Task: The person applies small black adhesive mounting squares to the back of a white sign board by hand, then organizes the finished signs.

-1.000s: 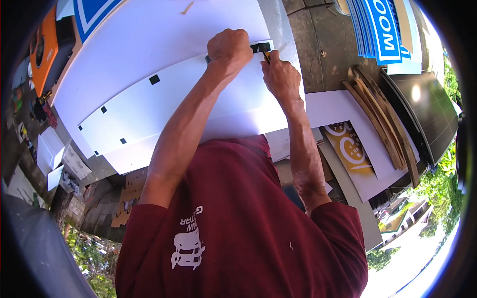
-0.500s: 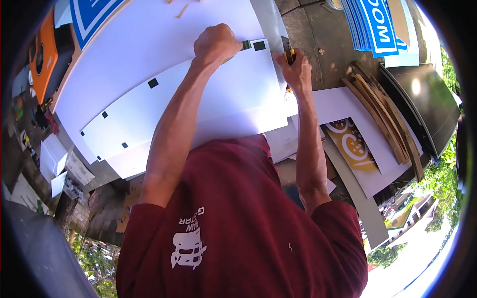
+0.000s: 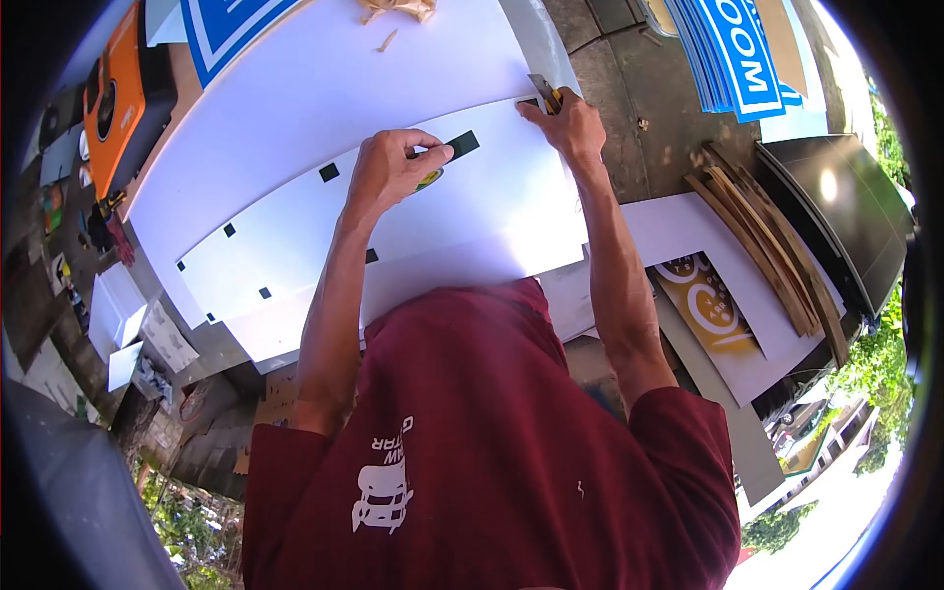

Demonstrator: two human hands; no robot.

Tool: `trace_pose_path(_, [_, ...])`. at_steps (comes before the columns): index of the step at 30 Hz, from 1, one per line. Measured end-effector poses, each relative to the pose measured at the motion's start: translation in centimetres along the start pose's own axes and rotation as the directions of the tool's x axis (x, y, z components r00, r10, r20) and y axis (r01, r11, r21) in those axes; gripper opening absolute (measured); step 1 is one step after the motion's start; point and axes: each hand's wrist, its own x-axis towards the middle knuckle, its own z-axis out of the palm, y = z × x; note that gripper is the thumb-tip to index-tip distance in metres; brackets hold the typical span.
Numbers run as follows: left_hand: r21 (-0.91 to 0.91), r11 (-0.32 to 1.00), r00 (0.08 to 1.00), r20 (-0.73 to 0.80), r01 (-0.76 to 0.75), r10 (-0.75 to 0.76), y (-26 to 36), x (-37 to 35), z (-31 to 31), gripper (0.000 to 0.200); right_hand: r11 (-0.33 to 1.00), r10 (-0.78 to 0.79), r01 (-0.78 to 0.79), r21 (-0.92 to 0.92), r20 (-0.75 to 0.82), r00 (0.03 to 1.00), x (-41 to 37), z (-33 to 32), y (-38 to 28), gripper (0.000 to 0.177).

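A long white panel (image 3: 295,236) lies before me with small black tape squares along its edges. My left hand (image 3: 388,167) is closed over the panel, pinching a dark strip of tape (image 3: 462,147) that runs off to the right. Below those fingers shows part of a tape roll (image 3: 430,179) with a yellow-green core; the rest of it is hidden. At the panel's far right corner, my right hand (image 3: 573,128) is closed around a yellow and black utility knife (image 3: 555,99), its blade pointing up and left. The right fingers touch the panel beside a dark tape square (image 3: 529,102).
Crumpled brown paper (image 3: 398,10) lies on the white sheet beyond the panel. Stacked blue signs (image 3: 733,59) stand at upper right. Wooden strips (image 3: 762,246) and a stencilled brown board (image 3: 708,305) lie on the right. An orange machine (image 3: 116,108) is at far left.
My left hand has moved down and left from the far edge, and a longer tape strip shows beside it. My right hand has turned with the knife and come to the panel's corner.
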Motion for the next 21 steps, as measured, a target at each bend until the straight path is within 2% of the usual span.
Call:
trace_pose_path(2, [-0.050, 0.998, 1.000, -0.007, -0.024, 0.023, -0.9, -1.2, 0.6, 0.027, 0.998, -0.040, 0.039, -0.043, -0.020, 0.999, -0.7, -0.3, -0.8, 0.058])
trace_pose_path(5, [-0.066, 0.991, 0.991, -0.076, -0.118, 0.113, -2.0, -2.6, 1.0, 0.026, 0.985, 0.047, -0.012, 0.174, -0.194, 0.980, -3.3, -0.4, -2.0, 0.053])
trace_pose_path(6, [-0.068, 0.988, 0.988, -0.081, -0.137, 0.131, -2.1, -3.0, 1.0, 0.026, 0.966, 0.043, -0.012, 0.260, -0.112, 0.993, -4.5, -1.5, -2.6, 0.045])
trace_pose_path(7, [-0.072, 0.986, 0.986, -0.086, -0.152, 0.146, -2.3, -3.5, 1.0, 0.026, 0.883, 0.024, -0.029, 0.469, 0.016, 1.000, -6.1, -1.7, -2.8, 0.041])
trace_pose_path(9, [-0.046, 0.984, 0.982, -0.084, -0.173, 0.169, -2.7, -4.2, 1.1, 0.026, 0.590, -0.085, -0.148, 0.794, 0.243, 0.966, -9.5, -2.1, -3.2, 0.033])
trace_pose_path(11, [0.011, 0.980, 0.979, -0.054, -0.198, 0.198, -3.4, -5.1, 1.8, 0.026, 0.527, -0.156, -0.173, 0.832, 0.295, 0.943, -13.8, -2.3, -3.9, 0.025])
trace_pose_path(12, [0.023, 0.977, 0.976, -0.040, -0.212, 0.213, -3.5, -5.5, 2.2, 0.026, 0.557, -0.160, -0.144, 0.818, 0.276, 0.948, -14.9, -2.3, -4.1, 0.023])
trace_pose_path(17, [0.058, 0.932, 0.933, -0.029, -0.357, 0.360, -4.7, -7.4, 5.0, 0.025, 0.562, -0.051, -0.142, 0.815, 0.205, 0.977, -19.6, -1.0, -2.0, 0.018])
trace_pose_path(18, [0.092, 0.972, 0.976, 0.065, -0.214, 0.209, -2.9, -8.7, 4.5, 0.025, 0.585, -0.026, -0.141, 0.799, 0.192, 0.981, -20.6, -0.7, -1.4, 0.018])
trace_pose_path(21, [-0.057, 0.951, 0.949, 0.068, -0.305, 0.308, -4.1, -9.5, 7.1, 0.025, 0.680, 0.034, -0.089, 0.728, 0.091, 0.995, -23.5, -0.1, 0.2, 0.019])
